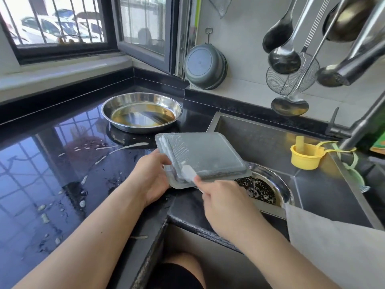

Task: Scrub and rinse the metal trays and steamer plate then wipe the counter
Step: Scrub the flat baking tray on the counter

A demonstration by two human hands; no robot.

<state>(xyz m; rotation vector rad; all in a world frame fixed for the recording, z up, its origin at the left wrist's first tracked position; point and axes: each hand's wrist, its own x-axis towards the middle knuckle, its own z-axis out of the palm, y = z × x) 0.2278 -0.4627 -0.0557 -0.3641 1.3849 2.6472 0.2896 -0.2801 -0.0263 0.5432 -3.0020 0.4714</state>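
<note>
Fingers of my left hand (pixel 153 176) grip the tray (pixel 200 157); right hand (pixel 227 207) pinches the scrubber (pixel 188 171), which should work every corner.

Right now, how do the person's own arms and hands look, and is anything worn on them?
Both forearms are bare in the head view, with no sleeves showing. The left hand and right hand wear no gloves, and I see no rings, watch or bracelet. The right hand is slightly blurred, so small details there cannot be told.
</note>
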